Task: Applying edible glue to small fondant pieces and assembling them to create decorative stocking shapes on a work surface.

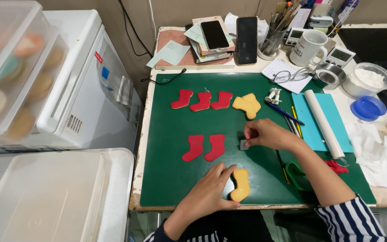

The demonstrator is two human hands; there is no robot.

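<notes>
On the green cutting mat (171,179) lie stocking-shaped cookies. My left hand (211,190) rests at the mat's near edge, thumb and fingers touching a plain tan stocking cookie (241,184). My right hand (265,134) is at mid-mat, its fingertips pinching a small pale square piece (244,144). Two red-covered stockings (204,148) lie just left of it. Three more red stockings (201,100) and two stacked plain ones (247,105) sit in a row at the far side.
A white rolling pin (323,123) lies on a teal sheet (337,116). Red fondant scrap (337,166), green cutter (295,175), pens, a mug (309,47), phones (229,33), flour bowl (367,79), and blue lid (367,108) crowd the right and back. Plastic bins stand left.
</notes>
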